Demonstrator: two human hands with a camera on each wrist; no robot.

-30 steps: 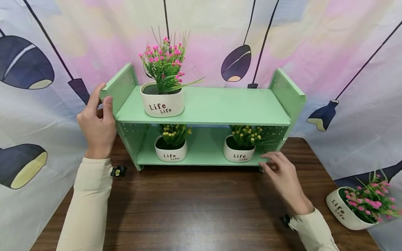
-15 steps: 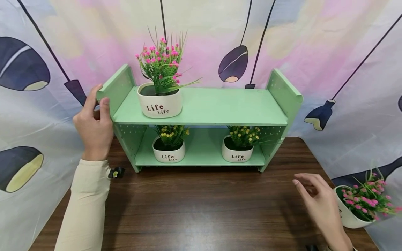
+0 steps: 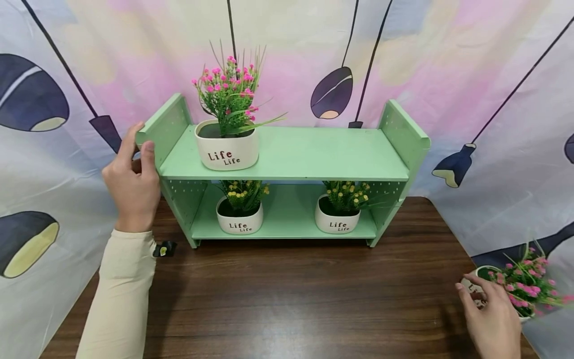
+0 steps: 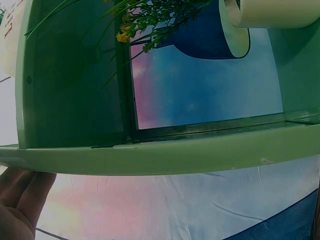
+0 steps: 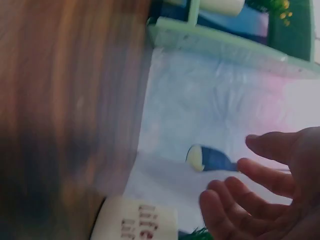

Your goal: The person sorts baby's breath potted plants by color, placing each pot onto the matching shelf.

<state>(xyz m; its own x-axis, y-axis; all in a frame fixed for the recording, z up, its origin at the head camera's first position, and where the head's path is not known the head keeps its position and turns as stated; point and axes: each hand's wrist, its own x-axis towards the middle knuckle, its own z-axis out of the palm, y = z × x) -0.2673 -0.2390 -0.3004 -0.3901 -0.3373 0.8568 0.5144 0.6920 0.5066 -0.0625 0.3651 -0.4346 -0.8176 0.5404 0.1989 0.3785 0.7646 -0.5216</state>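
A two-tier green shelf stands at the back of the table. My left hand grips the front edge of its left side panel; in the left wrist view the fingers lie against the panel's outer face. At the far right a white flowerpot marked "Life", with pink artificial flowers, stands tilted near the table edge. My right hand is in front of this pot and partly hides it, its fingers loosely bent and holding nothing. In the right wrist view the pot shows below the hand.
A white pot with pink flowers sits on the shelf's upper board, to the left. Two pots with yellow flowers, a left pot and a right pot, sit on the lower board. A printed curtain hangs behind the brown wooden table.
My right hand has moved right and toward me, from the shelf's lower right corner to the pink-flowered pot. My left hand stays on the side panel. The head view has shifted slightly.
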